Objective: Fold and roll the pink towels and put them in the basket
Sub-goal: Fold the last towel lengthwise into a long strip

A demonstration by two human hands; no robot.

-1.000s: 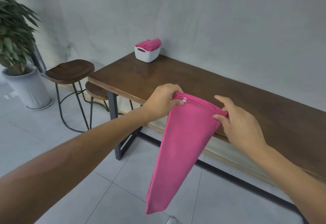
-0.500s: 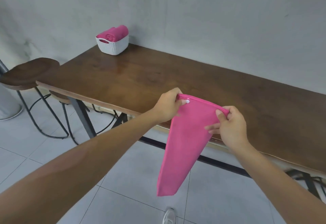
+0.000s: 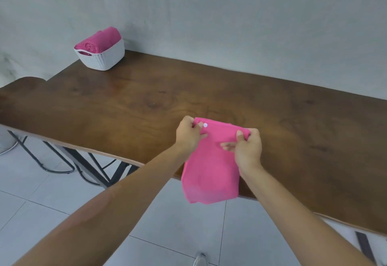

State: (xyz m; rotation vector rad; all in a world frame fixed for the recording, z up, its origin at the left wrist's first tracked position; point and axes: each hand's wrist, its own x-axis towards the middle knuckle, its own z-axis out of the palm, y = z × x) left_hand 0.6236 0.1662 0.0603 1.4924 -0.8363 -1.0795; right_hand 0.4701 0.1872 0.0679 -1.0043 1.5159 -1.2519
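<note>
The table [image 3: 129,106] is dark brown wood and stands against the grey wall. A white basket [image 3: 102,59] stands on its far left corner, with rolled pink towels [image 3: 98,40] inside.

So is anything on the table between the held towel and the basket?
Nothing visible. Both hands, left and right, pinch the towel at its top edge; the table shows bare wood up to the basket.

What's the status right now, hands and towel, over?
Both hands, left hand and right hand, pinching folded pink towel by top corners. Towel hanging over wooden table edge. White basket far left, nothing between.
</note>
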